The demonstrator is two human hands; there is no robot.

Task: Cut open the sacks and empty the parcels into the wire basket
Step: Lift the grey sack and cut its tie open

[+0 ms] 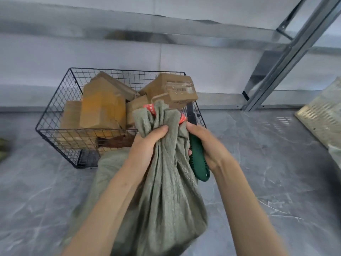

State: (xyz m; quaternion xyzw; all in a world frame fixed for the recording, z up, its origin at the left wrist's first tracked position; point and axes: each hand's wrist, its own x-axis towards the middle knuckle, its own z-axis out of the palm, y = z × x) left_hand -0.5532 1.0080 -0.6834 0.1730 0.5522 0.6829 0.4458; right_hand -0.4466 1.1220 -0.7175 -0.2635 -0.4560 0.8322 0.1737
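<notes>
- We hold one grey-green sack (pixel 166 209) upright, nearest us, its bunched neck pointing up towards the basket.
- One wire basket (pixel 55 100) stands on the floor just beyond, holding at least five brown parcels (pixel 103 106).
- Our left hand (pixel 147 145) grips the neck below the red tie (pixel 150 109).
- Our right hand (pixel 204 145), just beside, curls round one green knife (pixel 198 163), its blade running up alongside the neck to the tie.

Parcels (pixel 103 106) in wire basket (pixel 55 115); sack (pixel 166 191) before basket; second sack (pixel 324 115) far right.
</notes>
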